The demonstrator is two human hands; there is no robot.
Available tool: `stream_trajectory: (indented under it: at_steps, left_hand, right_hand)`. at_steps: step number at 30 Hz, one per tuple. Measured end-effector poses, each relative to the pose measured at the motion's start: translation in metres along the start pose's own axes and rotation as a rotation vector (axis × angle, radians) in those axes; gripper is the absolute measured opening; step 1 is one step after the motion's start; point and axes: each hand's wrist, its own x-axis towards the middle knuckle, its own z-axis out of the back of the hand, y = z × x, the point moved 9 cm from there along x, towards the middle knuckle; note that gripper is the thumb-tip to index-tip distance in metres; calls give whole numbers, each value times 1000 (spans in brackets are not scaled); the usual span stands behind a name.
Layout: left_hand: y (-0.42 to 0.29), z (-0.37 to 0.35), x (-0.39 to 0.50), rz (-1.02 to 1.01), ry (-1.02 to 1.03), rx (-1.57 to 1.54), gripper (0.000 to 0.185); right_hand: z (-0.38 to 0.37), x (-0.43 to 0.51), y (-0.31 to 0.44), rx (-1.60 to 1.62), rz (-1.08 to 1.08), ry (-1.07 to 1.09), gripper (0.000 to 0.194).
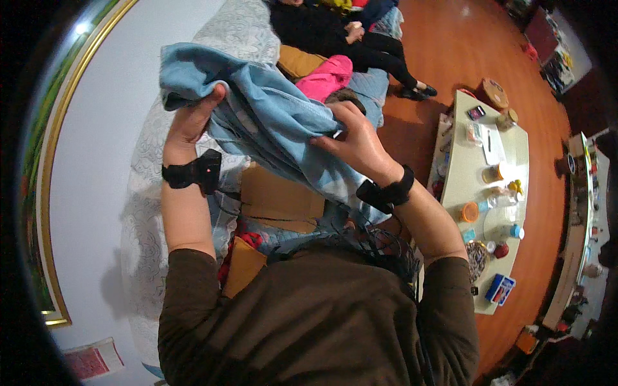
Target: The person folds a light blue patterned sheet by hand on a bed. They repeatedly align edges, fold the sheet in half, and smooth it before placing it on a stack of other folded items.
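A light blue denim garment (270, 101) is held up in front of me, bunched and folded over itself. My left hand (195, 116) grips it near its upper left end, with the thumb on the outside and the other fingers hidden by the cloth. On the other side my right hand (359, 140) pinches an edge of the denim between thumb and fingers. The lower part of the cloth hangs down towards my right wrist. Beneath it lies a flat brown cardboard piece (282, 198), partly covered by the garment.
A person in black (323, 34) sits at the far end of the lace-covered sofa (241, 29). Bright pink cloth (328, 77) and a mustard cushion (299, 62) lie between us. To the right, a long low table (458, 183) bears jars, a phone (476, 113) and paper. Dark cables (386, 236) hang near my waist.
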Motion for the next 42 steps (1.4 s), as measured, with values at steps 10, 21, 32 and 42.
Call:
stream_trajectory:
  at_steps: [10,21,32,42]
  left_hand:
    - [54,38,-15,32,41,-173,76]
    - [74,16,-25,160,150,127,45]
    - [69,14,-29,-53,175,146,55]
    - [161,165,-59,243,-638,-68,58]
  right_hand:
    - [-33,23,-14,-14,-45,103,24]
    - [26,63,15,389,-93,-151,26]
    - [-54,86,52,147,114,-68,16]
    - [60,74,15,218,34,-610,15]
